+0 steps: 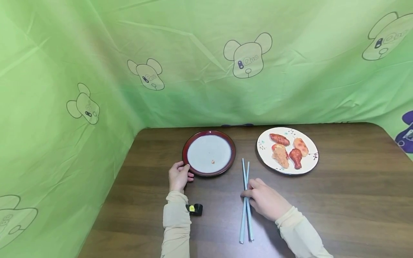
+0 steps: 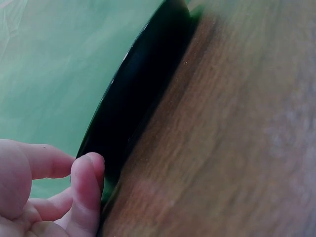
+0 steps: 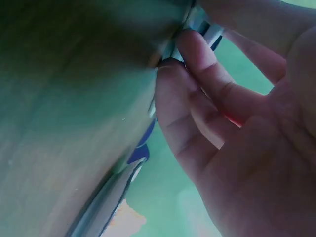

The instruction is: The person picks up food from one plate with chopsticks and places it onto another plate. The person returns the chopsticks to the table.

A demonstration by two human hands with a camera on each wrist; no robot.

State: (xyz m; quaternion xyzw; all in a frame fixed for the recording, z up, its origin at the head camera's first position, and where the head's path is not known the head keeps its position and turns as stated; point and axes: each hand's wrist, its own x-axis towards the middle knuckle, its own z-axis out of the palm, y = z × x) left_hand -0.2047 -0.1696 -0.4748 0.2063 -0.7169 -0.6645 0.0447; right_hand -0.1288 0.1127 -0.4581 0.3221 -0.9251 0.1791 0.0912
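A plate with a dark red rim and a pale centre lies toward the back of the table, a small orange-brown bit on it. My left hand pinches its left front rim; the left wrist view shows thumb and fingertips at the dark edge. To the right, two long light-blue chopsticks lie narrowly crossed, pointing away from me. Around their middle, the fingers of my right hand hold them. In the right wrist view, the fingertips close on the chopsticks, only a short piece of which shows.
At the back right stands a white patterned plate bearing several pieces of food, among them a drumstick. A black band with a yellow mark sits at the left wrist. Green cloth hangs behind and left of the wooden table.
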